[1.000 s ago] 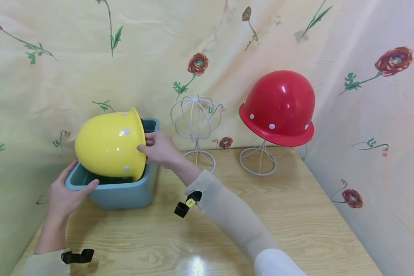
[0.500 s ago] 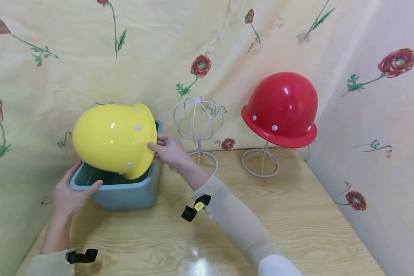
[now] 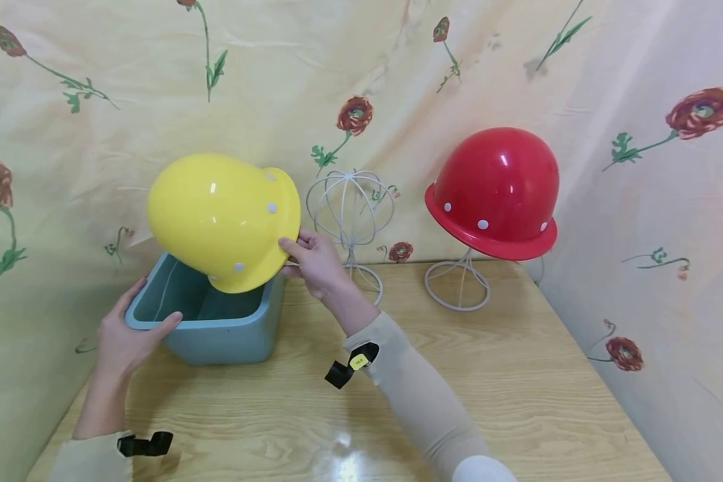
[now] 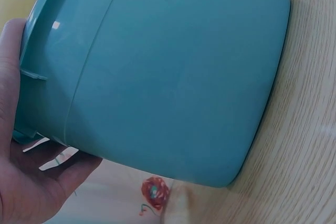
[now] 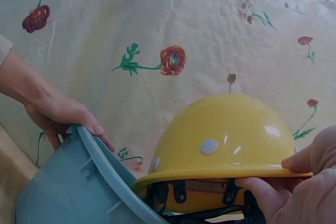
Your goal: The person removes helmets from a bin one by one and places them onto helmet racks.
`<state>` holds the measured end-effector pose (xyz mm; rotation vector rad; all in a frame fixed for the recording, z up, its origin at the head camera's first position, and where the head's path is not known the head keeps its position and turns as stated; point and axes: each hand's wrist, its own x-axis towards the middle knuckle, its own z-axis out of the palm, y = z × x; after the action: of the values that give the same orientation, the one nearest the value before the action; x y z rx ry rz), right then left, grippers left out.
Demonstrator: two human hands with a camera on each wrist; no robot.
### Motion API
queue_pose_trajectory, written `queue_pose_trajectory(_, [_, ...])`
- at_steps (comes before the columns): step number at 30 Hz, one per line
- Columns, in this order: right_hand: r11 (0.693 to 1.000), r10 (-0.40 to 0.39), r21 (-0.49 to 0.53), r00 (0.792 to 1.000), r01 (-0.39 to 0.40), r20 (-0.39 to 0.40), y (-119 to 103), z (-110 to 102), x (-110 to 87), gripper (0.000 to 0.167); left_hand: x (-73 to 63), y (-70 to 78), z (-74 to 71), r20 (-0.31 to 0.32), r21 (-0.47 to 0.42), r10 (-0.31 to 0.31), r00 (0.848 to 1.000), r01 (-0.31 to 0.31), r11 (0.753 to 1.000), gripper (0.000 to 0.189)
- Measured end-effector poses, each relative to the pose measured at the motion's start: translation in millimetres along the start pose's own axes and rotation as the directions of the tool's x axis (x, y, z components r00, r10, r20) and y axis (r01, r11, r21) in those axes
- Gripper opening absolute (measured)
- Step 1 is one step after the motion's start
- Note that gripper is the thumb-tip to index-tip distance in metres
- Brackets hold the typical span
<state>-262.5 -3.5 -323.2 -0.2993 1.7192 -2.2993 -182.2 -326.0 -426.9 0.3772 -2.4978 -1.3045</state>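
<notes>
A yellow hard hat (image 3: 217,207) is tilted on its side over the blue-green plastic bin (image 3: 217,345) in the head view. My right hand (image 3: 322,264) pinches its brim, thumb on the outside and fingers under the edge. In the right wrist view the hat's (image 5: 226,140) black inner straps show below the brim, which overlaps the bin's rim. My left hand (image 3: 123,341) grips the bin's near-left corner, thumb over the rim. Seen from the left wrist, its fingers (image 4: 79,169) curl round the outer wall of the bin (image 4: 173,77).
A bare white wire stand (image 3: 351,207) stands right of the bin. Farther right, a red hard hat (image 3: 500,191) sits on a second wire stand (image 3: 458,284). All rest on a wooden table (image 3: 458,375), backed by flower-patterned cloth (image 3: 265,80).
The yellow hard hat has risen up and to the right out of the bin, tilting more upright, with my right hand on its brim. My left hand stays on the bin's corner.
</notes>
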Motion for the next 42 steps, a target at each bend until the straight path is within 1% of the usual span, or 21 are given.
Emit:
queue_pose_trajectory(8, [0.997,-0.057,0.043,0.998,0.059,-0.029,-6,-3,-0.9,0.038,1.6,0.8,-1.7,0.004,0.004,0.001,1.000,-0.001,1.000,0.098])
queue_pose_trajectory(13, [0.995,-0.076,0.069,0.997,0.077,-0.023,-12,-5,-4.0,0.038,0.5,0.7,-1.8,0.009,0.000,-0.011,1.000,0.011,1.000,0.098])
queue_pose_trajectory(19, [0.987,-0.116,0.112,0.993,0.118,-0.024,-19,-9,-7.7,0.039,0.5,0.3,-1.6,0.004,-0.003,-0.006,1.000,0.006,1.000,0.098])
queue_pose_trajectory(26, [0.969,-0.141,0.194,0.987,0.152,-0.072,-26,-11,-10.7,0.040,0.4,1.2,-1.3,0.004,0.005,-0.021,1.000,0.021,1.000,0.099])
queue_pose_trajectory(28, [0.956,-0.148,0.242,0.985,0.166,-0.090,-28,-11,-12.8,0.039,-0.2,1.2,-0.9,0.004,0.004,-0.023,1.000,0.023,1.000,0.099])
queue_pose_trajectory(30, [0.935,-0.157,0.304,0.982,0.184,-0.109,-30,-10,-15.8,0.038,-0.8,1.0,-0.5,0.003,0.002,-0.019,1.000,0.019,1.000,0.099])
queue_pose_trajectory(31, [0.921,-0.155,0.342,0.980,0.188,-0.122,-31,-9,-18.0,0.037,-0.9,1.0,-0.4,0.002,0.003,-0.017,1.000,0.017,1.000,0.099])
queue_pose_trajectory(34, [0.864,-0.140,0.463,0.978,0.197,-0.155,-35,-7,-22.8,0.030,-0.4,1.4,-0.1,-0.001,0.005,-0.006,1.000,0.006,1.000,0.099])
queue_pose_trajectory(38, [0.801,-0.123,0.563,0.977,0.203,-0.177,-39,-6,-24.5,0.024,-0.2,2.1,0.0,-0.006,-0.002,0.003,1.000,-0.003,1.000,0.098])
queue_pose_trajectory(42, [0.777,-0.140,0.590,0.974,0.219,-0.177,-42,-7,-24.9,0.025,-0.6,1.8,-0.2,-0.009,-0.008,0.000,1.000,0.000,1.000,0.097])
